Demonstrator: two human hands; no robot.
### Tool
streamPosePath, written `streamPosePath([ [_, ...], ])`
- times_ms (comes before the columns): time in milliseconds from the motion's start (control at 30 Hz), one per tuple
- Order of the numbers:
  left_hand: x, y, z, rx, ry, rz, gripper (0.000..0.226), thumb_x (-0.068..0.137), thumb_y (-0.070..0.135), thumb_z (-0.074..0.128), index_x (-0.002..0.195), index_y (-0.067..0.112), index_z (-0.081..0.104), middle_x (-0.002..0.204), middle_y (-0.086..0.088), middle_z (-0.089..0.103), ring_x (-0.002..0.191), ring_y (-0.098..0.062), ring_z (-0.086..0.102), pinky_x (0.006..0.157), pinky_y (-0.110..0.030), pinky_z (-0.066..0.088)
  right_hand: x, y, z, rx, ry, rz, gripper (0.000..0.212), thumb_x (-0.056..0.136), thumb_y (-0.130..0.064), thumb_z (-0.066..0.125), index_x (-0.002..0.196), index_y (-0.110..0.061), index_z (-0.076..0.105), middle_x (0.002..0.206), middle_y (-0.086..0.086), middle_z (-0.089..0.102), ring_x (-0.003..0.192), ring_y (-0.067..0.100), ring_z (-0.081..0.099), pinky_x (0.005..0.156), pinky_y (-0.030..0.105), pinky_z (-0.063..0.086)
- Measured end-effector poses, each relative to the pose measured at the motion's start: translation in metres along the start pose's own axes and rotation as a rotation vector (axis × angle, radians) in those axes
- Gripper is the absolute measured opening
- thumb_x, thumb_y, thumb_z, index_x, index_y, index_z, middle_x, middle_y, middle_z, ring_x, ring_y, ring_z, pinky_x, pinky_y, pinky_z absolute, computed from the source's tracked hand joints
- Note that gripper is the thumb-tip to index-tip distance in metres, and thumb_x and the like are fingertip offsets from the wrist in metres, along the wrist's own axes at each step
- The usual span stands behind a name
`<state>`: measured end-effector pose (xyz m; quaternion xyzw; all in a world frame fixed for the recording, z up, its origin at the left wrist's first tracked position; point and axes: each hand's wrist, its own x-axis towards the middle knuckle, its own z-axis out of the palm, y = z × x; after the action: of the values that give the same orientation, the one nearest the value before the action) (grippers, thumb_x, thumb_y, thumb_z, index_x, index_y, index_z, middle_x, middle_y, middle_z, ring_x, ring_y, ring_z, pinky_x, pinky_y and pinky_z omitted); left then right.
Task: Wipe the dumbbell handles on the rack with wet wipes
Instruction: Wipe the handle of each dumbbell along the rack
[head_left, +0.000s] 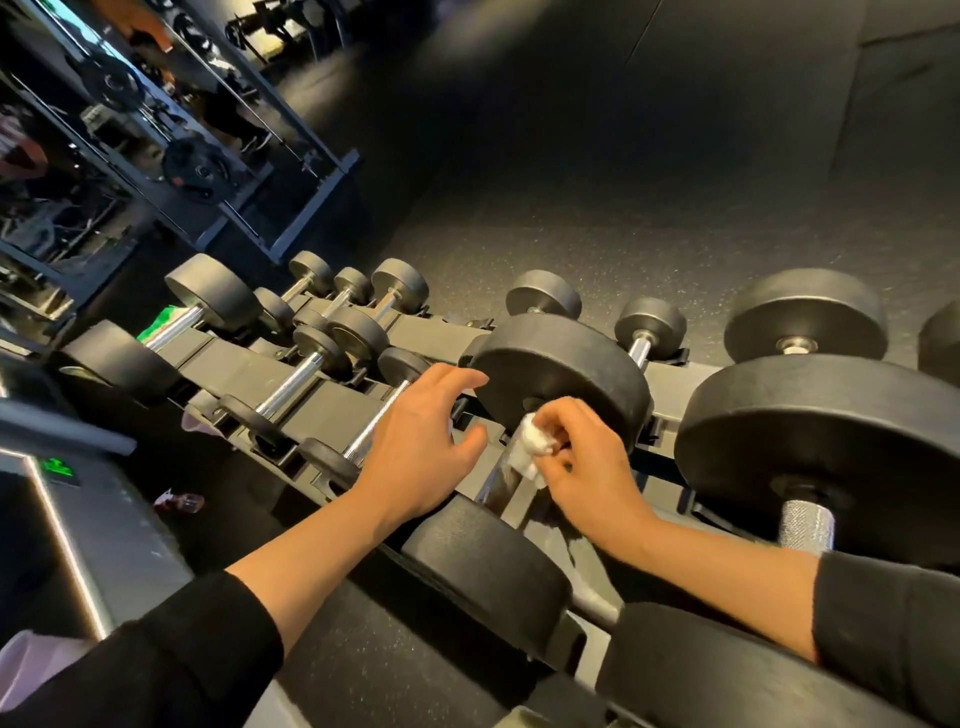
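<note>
From the head camera, the right hand (582, 467) pinches a balled-up white wipe (532, 449) between curled fingers and thumb, pressing it against the upper end of a chrome handle (498, 480). That handle belongs to a large black dumbbell (561, 376) lying in its cradle on the rack (322, 402), with its far weight just above the wipe and its near weight below the wrists. The left hand (421, 447) hovers just beside the same handle, fingers spread and relaxed, holding nothing; its fingertips are close to the rim of the far weight. More dumbbells sit in rows on the rack to the left and right. A green packet (165, 321) lies on the rack's far left end beside another chrome bar. Both forearms show black sleeves (171, 660).
</note>
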<state>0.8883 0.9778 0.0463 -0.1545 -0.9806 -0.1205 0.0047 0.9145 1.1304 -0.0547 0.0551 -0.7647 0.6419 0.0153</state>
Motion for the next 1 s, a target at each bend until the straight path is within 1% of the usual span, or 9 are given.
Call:
streamPosePath([
  [167,0.003,-0.008,0.001,-0.173,-0.026,0.113,0.045,0.085,0.021,0.066,0.128,0.025,0.052,0.123,0.014,0.052,0.107,0.009,0.042,0.085,0.000,0.031,0.023,-0.008,-0.004,-0.393,-0.220,-0.008,0.027,0.079,-0.006,0.064,0.102,-0.016,0.056,0.094,-0.007,0.051,0.083,0.011,0.050,0.065,0.014,0.036],
  [300,0.019,-0.034,0.002,-0.522,-0.033,0.090,0.043,0.087,0.018,0.064,0.126,0.032,0.053,0.123,0.022,0.052,0.107,0.011,0.048,0.084,-0.001,0.036,0.022,-0.020,-0.002,-0.392,-0.425,0.004,0.026,0.080,-0.007,0.068,0.101,-0.019,0.060,0.098,-0.005,0.058,0.086,0.008,0.054,0.075,0.020,0.047],
  [367,0.032,-0.054,0.004,-0.528,-0.030,0.108,0.045,0.088,0.017,0.063,0.130,0.030,0.051,0.128,0.019,0.050,0.109,0.013,0.045,0.084,0.002,0.032,0.019,-0.031,-0.008,-0.372,-0.578,0.101,0.027,0.081,-0.006,0.067,0.105,-0.018,0.062,0.101,-0.005,0.059,0.088,0.004,0.055,0.076,0.015,0.047],
  [433,0.047,-0.075,0.006,-0.472,-0.061,0.134,0.050,0.089,0.017,0.063,0.135,0.028,0.047,0.135,0.013,0.046,0.118,0.006,0.040,0.092,-0.004,0.030,0.019,-0.043,-0.009,-0.428,-0.652,0.172,0.030,0.082,-0.005,0.067,0.109,-0.016,0.064,0.103,-0.005,0.060,0.090,0.003,0.055,0.076,0.011,0.046],
  [533,0.066,-0.102,0.010,-0.381,-0.153,0.237,0.055,0.089,0.018,0.063,0.138,0.031,0.042,0.144,0.008,0.040,0.130,-0.008,0.039,0.104,-0.025,0.033,0.032,-0.058,0.001,-0.527,-0.536,0.178,0.031,0.080,0.001,0.065,0.106,-0.016,0.067,0.098,-0.008,0.061,0.085,0.001,0.056,0.073,0.011,0.045],
  [733,0.098,-0.143,0.018,-0.307,-0.245,0.555,0.061,0.089,0.023,0.062,0.144,0.031,0.036,0.148,0.011,0.034,0.130,-0.009,0.040,0.101,-0.022,0.031,0.065,-0.060,0.028,-0.739,-0.169,0.113,0.034,0.078,0.000,0.067,0.109,-0.015,0.069,0.104,0.000,0.065,0.094,0.015,0.060,0.080,0.026,0.051],
  [800,0.104,-0.151,0.024,-0.293,-0.273,0.642,0.064,0.089,0.023,0.062,0.145,0.032,0.032,0.150,0.012,0.032,0.130,-0.009,0.041,0.101,-0.022,0.032,0.067,-0.055,0.036,-0.909,-0.173,0.095,0.040,0.076,0.000,0.069,0.112,-0.016,0.069,0.107,0.001,0.065,0.097,0.016,0.060,0.080,0.026,0.051],
  [900,0.109,-0.158,0.035,-0.277,-0.316,0.772,0.070,0.090,0.024,0.061,0.149,0.030,0.025,0.154,0.012,0.026,0.135,-0.009,0.036,0.101,-0.018,0.027,0.063,-0.052,0.043,-1.155,-0.314,0.096,0.039,0.074,-0.001,0.069,0.109,-0.017,0.070,0.111,0.001,0.067,0.094,0.019,0.057,0.076,0.022,0.046],
  [1000,0.112,-0.164,0.039,-0.321,-0.325,0.827,0.072,0.090,0.022,0.062,0.150,0.027,0.022,0.155,0.009,0.024,0.126,-0.011,0.045,0.098,-0.019,0.035,0.057,-0.058,0.046,-1.147,-0.401,0.193,0.038,0.078,0.000,0.065,0.113,-0.016,0.068,0.114,-0.003,0.065,0.091,0.010,0.042,0.069,0.010,0.031],
])
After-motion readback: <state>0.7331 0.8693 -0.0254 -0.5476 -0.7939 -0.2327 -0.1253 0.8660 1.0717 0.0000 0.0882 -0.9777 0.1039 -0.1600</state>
